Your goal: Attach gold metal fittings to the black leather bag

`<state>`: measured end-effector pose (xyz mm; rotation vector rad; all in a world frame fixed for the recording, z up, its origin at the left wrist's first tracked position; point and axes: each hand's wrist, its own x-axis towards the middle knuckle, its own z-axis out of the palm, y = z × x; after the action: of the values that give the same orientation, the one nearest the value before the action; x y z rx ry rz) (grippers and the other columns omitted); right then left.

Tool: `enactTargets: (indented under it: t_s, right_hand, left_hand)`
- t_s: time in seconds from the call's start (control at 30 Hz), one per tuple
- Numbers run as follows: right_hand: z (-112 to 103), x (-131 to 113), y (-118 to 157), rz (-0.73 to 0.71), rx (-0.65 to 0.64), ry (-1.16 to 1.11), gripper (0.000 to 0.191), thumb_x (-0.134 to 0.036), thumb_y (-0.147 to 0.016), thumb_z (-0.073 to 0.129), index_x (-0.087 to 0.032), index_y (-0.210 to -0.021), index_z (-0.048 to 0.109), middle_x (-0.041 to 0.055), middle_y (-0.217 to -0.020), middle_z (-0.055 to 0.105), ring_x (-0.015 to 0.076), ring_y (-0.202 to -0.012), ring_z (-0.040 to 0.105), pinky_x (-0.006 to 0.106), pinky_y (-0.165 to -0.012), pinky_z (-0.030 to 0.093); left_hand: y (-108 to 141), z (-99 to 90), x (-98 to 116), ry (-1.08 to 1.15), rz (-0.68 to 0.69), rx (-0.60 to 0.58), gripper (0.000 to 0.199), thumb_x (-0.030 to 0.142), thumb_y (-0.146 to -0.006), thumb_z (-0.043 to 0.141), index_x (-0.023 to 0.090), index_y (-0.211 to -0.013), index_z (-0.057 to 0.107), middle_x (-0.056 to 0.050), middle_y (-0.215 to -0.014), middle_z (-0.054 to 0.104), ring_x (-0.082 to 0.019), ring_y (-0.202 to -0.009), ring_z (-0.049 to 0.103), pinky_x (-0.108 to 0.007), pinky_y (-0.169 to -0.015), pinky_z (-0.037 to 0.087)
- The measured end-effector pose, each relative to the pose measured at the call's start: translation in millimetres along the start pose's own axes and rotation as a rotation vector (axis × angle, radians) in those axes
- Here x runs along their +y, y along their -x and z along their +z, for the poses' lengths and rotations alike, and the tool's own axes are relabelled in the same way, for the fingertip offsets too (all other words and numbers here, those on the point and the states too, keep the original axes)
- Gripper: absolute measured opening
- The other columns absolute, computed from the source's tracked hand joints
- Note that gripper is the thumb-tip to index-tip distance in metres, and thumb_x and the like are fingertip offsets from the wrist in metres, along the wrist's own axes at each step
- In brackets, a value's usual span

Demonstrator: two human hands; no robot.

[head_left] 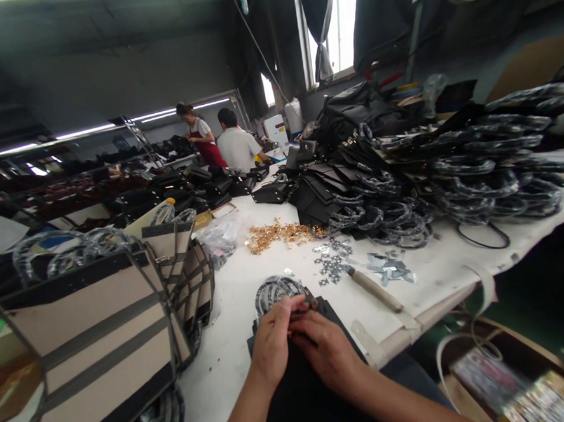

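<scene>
Near six o'clock on the white table point(226, 351), a black bag piece point(300, 401) lies flat under two bare hands, with its top end pointing to twelve. The left hand point(272, 339) is on its left side and the right hand point(326, 345) is on its right side. The fingers of both hands are bent and come together by the top end, next to a round handle point(268, 293) in clear wrap at eleven o'clock. I cannot tell if the fingertips pinch something small, because the hands hide it. The black piece looks light, and a bit stiff like thick card, so it should stay flat but may bend if pushed hard. Its top looks smooth and could slide a little. The shiny wrap on the handle looks slippery and easy to tear. A good place to hold is the two side edges, near three and nine o'clock on the piece, with the handle left loose. Around the hands, little gold bits point(283, 233) sit at twelve, thin silver plates point(333, 260) at one, a stick point(375, 290) at two, and a stack of striped pieces point(97, 321) at nine.
</scene>
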<state>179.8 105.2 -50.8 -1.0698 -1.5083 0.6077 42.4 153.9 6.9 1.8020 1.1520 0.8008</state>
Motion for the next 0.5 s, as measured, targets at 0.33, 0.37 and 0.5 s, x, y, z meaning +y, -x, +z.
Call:
enactTargets:
  t_s: [0.33,0.37,0.5]
  right_hand:
    - [-43,27,-27,0.500,0.013,-0.124,0.024,-0.030,-0.083,0.071,-0.022,-0.106,0.072,-0.0015,-0.078,0.072,0.0183,-0.067,0.071,0.027,-0.061,0.051]
    - [-46,27,-30,0.478,-0.031,-0.071,0.020,-0.029,-0.083,0.071,-0.021,-0.101,0.073,-0.0016,-0.076,0.072,0.0179,-0.066,0.070,0.027,-0.062,0.051]
    - [-55,24,-39,0.413,-0.155,0.142,0.014,-0.027,-0.083,0.069,-0.023,-0.093,0.078,-0.0014,-0.072,0.073,0.0174,-0.065,0.067,0.027,-0.061,0.047]
  left_hand:
    - [-4,22.3,-39,-0.516,0.122,0.119,0.041,0.015,-0.092,0.054,0.013,-0.133,0.055,-0.017,-0.129,0.065,-0.031,-0.123,0.061,-0.051,-0.112,0.047]
    - [-5,22.9,-38,-0.554,0.121,0.111,0.043,0.015,-0.092,0.055,0.012,-0.135,0.054,-0.017,-0.130,0.065,-0.032,-0.124,0.060,-0.051,-0.112,0.047]
    - [-5,19.8,-30,-0.681,0.115,0.054,0.046,0.016,-0.094,0.054,0.012,-0.139,0.051,-0.018,-0.130,0.066,-0.033,-0.123,0.061,-0.052,-0.110,0.048]
